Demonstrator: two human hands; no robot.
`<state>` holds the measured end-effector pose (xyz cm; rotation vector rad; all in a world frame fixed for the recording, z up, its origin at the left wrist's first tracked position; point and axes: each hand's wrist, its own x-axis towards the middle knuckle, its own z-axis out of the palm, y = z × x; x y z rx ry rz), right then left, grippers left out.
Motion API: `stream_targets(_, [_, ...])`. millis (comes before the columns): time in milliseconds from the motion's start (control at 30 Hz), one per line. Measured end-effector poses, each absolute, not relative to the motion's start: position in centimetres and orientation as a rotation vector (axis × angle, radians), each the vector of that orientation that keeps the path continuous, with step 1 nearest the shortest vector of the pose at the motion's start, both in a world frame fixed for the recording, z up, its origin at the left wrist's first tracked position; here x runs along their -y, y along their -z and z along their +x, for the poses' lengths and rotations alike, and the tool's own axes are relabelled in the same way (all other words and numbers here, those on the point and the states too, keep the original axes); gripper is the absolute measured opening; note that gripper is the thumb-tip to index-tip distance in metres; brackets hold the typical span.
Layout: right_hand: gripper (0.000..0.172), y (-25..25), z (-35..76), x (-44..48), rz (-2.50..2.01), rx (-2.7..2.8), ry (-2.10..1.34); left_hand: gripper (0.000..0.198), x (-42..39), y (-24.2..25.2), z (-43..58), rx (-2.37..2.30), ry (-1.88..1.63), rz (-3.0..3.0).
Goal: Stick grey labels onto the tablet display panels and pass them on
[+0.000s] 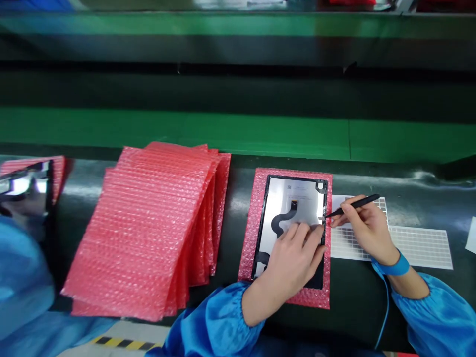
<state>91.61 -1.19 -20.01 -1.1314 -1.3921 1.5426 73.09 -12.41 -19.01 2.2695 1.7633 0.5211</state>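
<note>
A flat display panel (275, 213) with a silver back, a black border and a curved black flex cable (279, 222) lies on a pink bubble-wrap bag (247, 248). My left hand (295, 253) rests on the panel's lower right part, fingers stretched out toward its right edge. In my right hand (366, 225) is a pair of black tweezers (355, 205), pinched between thumb and fingers, its tip at the panel's right edge. Beneath that hand are white sheets of small grid-cut stickers (420, 243). A blue wrist strap (392, 265) with a cord circles my right wrist.
A tall, fanned stack of pink bubble-wrap bags (148, 223) stands left of the panel. Farther left, a co-worker's blue sleeve (22, 277) is beside another dark panel (28, 198) on pink wrap. A green ledge (223, 131) runs along the back of the dark bench.
</note>
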Motion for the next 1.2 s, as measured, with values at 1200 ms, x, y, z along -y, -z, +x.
stream_targets(1200, [0.024, 20.1, 91.95, 1.64, -1.194, 1.505, -1.449, 0.049, 12.25, 18.37, 73.25, -1.791, -0.428, 2.242])
